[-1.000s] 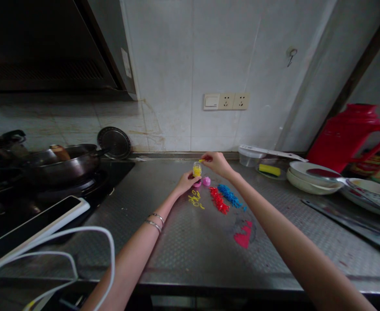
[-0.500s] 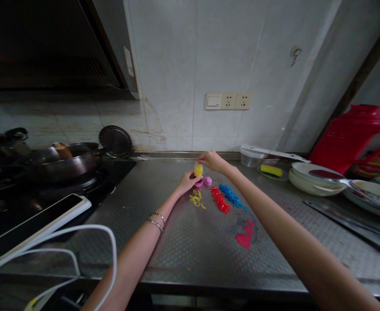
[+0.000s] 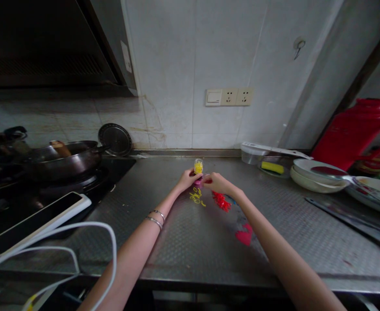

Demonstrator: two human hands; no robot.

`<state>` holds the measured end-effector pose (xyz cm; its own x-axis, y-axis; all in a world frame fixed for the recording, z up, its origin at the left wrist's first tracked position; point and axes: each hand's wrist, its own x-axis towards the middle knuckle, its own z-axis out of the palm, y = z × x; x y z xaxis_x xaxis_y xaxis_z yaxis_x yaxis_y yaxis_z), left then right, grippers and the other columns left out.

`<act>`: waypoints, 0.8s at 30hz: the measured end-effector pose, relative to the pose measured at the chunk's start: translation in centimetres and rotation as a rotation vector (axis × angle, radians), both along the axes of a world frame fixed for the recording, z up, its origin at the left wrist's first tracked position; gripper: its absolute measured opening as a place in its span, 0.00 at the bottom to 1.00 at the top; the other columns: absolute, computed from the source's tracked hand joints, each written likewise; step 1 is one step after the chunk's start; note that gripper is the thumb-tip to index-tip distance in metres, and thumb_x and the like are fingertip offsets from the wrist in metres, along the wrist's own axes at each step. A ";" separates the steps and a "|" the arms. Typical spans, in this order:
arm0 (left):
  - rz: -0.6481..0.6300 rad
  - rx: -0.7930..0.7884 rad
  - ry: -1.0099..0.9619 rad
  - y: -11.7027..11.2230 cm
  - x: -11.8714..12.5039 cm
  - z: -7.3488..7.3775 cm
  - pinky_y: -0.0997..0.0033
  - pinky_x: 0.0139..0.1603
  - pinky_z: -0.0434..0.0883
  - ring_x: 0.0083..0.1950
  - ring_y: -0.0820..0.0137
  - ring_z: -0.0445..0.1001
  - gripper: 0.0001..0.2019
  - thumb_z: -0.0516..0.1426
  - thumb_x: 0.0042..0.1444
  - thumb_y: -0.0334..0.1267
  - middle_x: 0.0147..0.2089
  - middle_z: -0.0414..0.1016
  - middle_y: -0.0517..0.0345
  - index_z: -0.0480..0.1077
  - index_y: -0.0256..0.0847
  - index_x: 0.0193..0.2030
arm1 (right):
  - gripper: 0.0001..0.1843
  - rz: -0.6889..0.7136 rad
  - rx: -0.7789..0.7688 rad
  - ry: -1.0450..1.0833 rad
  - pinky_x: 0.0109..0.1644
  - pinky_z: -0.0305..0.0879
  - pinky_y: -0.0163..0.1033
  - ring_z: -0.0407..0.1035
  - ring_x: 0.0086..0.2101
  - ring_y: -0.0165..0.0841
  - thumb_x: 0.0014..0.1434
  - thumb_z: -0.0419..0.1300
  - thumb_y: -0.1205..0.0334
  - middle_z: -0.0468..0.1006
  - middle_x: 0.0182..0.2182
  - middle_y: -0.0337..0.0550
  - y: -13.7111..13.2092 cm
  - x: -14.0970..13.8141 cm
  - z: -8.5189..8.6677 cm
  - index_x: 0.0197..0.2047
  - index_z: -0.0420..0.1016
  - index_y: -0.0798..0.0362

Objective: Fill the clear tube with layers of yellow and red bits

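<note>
Jar (image 3: 199,162): while it was clamped by the left hand (image 3: 187,179), yellow pieces (image 3: 198,168) were contained.
Right hand (image 3: 218,183): grip could not be told.
Yellow strands (image 3: 195,196): were left on the counter (image 3: 190,242).

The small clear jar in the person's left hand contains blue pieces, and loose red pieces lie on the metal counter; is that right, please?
Not quite: the small clear jar contains yellow pieces, not blue ones, as the head view shows. It is in the left hand, and loose red pieces do lie on the metal counter.
</note>
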<state>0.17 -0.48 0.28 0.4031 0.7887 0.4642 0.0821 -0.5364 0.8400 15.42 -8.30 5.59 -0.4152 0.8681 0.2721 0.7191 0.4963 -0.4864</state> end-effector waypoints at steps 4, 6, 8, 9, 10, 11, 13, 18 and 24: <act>0.004 0.011 0.011 -0.3 -0.1 0.1 0.72 0.38 0.66 0.35 0.70 0.70 0.16 0.56 0.48 0.44 0.36 0.74 0.51 0.69 0.32 0.38 | 0.12 -0.009 0.007 0.018 0.33 0.59 0.31 0.67 0.28 0.29 0.49 0.53 0.68 0.76 0.27 0.41 -0.1 -0.6 -2.4 0.33 0.77 0.57; 0.013 0.019 0.020 -0.4 -0.1 0.2 0.72 0.38 0.66 0.35 0.70 0.70 0.16 0.56 0.48 0.44 0.36 0.74 0.51 0.69 0.32 0.38 | 0.12 -0.018 0.014 0.033 0.35 0.60 0.32 0.67 0.30 0.29 0.49 0.52 0.70 0.77 0.30 0.43 0.1 -0.9 -3.2 0.34 0.76 0.57; 0.021 0.024 0.025 -0.3 -0.1 0.2 0.72 0.38 0.66 0.35 0.70 0.70 0.16 0.56 0.48 0.44 0.36 0.74 0.51 0.69 0.32 0.38 | 0.12 -0.026 0.025 0.049 0.37 0.61 0.32 0.68 0.31 0.29 0.49 0.53 0.72 0.76 0.31 0.44 0.2 -1.2 -3.8 0.36 0.75 0.57; 0.024 0.025 0.028 -0.3 -0.1 0.1 0.72 0.38 0.66 0.35 0.70 0.70 0.16 0.56 0.48 0.44 0.35 0.74 0.52 0.69 0.32 0.38 | 0.13 -0.035 0.031 0.058 0.37 0.61 0.32 0.67 0.31 0.29 0.49 0.52 0.72 0.76 0.31 0.45 0.3 -1.3 -4.0 0.36 0.75 0.57; 0.026 0.025 0.031 -0.3 -0.1 0.1 0.72 0.38 0.67 0.35 0.70 0.70 0.16 0.56 0.48 0.44 0.35 0.74 0.52 0.69 0.32 0.38 | 0.13 -0.053 0.040 0.065 0.37 0.61 0.33 0.67 0.31 0.29 0.49 0.52 0.73 0.76 0.31 0.45 0.4 -1.4 -4.2 0.37 0.74 0.57; 0.028 0.025 0.033 -0.3 -0.1 0.1 0.72 0.38 0.67 0.35 0.70 0.70 0.16 0.56 0.48 0.44 0.35 0.74 0.52 0.69 0.32 0.38 | 0.13 -0.074 0.050 0.067 0.36 0.61 0.33 0.67 0.31 0.29 0.49 0.52 0.73 0.75 0.31 0.45 0.4 -1.6 -4.4 0.37 0.74 0.58; 0.029 0.029 0.036 -0.3 -0.1 0.1 0.72 0.38 0.67 0.35 0.70 0.70 0.16 0.56 0.48 0.44 0.35 0.74 0.53 0.69 0.32 0.38 | 0.11 -0.115 0.064 0.062 0.34 0.60 0.33 0.66 0.29 0.29 0.50 0.52 0.73 0.74 0.29 0.46 0.4 -1.9 -4.6 0.36 0.73 0.59; 0.029 0.029 0.031 -0.3 -0.1 0.2 0.72 0.38 0.66 0.36 0.69 0.70 0.15 0.57 0.48 0.43 0.36 0.74 0.52 0.69 0.32 0.37 | 0.12 -0.130 0.068 0.079 0.32 0.59 0.32 0.64 0.27 0.27 0.49 0.50 0.76 0.72 0.26 0.44 0.4 -2.4 -4.7 0.33 0.72 0.60; 0.027 0.025 0.023 -0.3 -0.1 0.2 0.73 0.37 0.66 0.35 0.70 0.71 0.15 0.56 0.48 0.43 0.35 0.74 0.52 0.69 0.32 0.37 | 0.14 -0.051 0.060 0.067 0.31 0.58 0.31 0.62 0.25 0.26 0.47 0.48 0.77 0.72 0.25 0.42 -0.1 -2.5 -4.1 0.33 0.72 0.59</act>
